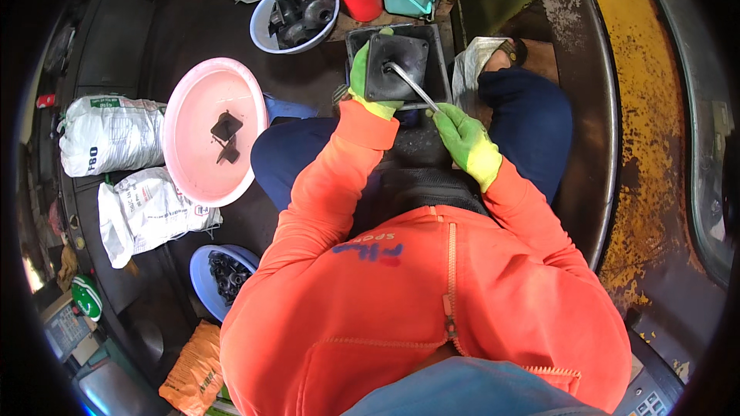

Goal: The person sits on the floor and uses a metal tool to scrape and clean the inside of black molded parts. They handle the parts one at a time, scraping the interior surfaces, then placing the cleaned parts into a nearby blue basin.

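In front of me, my left hand, in a green and yellow glove, grips a black square-flanged part by its left edge. The part has a round hole in the middle of its flared face. My right hand, gloved the same way, is closed round a thin metal rod. The rod's far tip reaches into that hole; how deep it goes is hidden. Behind and below the part sits a dark square tray, mostly covered by the part and my left hand.
To the left, a pink basin holds two dark pieces. Blue bowls with black parts stand at the far side and lower left. A red jar and teal container stand beyond the tray. White sacks lie left; a rusty yellow edge runs right.
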A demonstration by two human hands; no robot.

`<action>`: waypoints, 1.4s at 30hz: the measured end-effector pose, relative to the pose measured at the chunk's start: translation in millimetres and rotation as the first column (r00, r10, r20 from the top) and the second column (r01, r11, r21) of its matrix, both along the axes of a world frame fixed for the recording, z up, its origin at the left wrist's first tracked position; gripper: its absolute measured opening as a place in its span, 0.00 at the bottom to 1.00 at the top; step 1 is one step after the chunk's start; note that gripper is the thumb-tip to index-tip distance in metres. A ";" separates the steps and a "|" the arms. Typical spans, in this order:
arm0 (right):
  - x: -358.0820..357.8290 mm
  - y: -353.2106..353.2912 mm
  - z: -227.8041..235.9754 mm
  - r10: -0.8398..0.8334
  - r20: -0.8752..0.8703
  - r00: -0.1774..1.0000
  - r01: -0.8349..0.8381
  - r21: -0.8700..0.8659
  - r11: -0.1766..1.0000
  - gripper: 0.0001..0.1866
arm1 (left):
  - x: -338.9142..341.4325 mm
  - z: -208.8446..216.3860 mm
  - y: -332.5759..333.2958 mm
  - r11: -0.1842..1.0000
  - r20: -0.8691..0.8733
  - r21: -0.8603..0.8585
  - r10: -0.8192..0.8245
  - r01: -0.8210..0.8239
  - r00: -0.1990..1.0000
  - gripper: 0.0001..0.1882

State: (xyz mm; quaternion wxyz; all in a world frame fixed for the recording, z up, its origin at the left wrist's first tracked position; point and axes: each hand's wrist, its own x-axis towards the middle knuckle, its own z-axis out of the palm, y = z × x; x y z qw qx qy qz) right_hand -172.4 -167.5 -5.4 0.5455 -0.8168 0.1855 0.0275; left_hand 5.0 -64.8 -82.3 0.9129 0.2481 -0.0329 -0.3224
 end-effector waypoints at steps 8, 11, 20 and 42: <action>-7.1 -7.3 11.8 -0.052 0.240 0.969 0.130 -0.319 0.939 0.15 | -1.0 3.2 -5.1 0.965 0.223 0.246 -0.149 0.093 0.963 0.18; -21.7 -7.3 37.6 -0.135 0.324 0.936 0.193 -0.151 0.970 0.15 | 5.2 -2.8 -4.5 0.904 0.504 0.372 -0.007 -0.210 0.863 0.14; -10.0 -0.3 11.1 0.018 0.126 0.992 0.029 -0.355 0.934 0.11 | 3.1 -25.5 -1.9 0.893 -0.288 -0.432 -0.266 0.123 0.920 0.19; -9.0 -5.1 5.5 0.010 0.046 0.999 0.004 -0.293 0.956 0.12 | -0.3 7.6 0.3 0.979 -0.160 -0.149 -0.165 0.141 0.973 0.13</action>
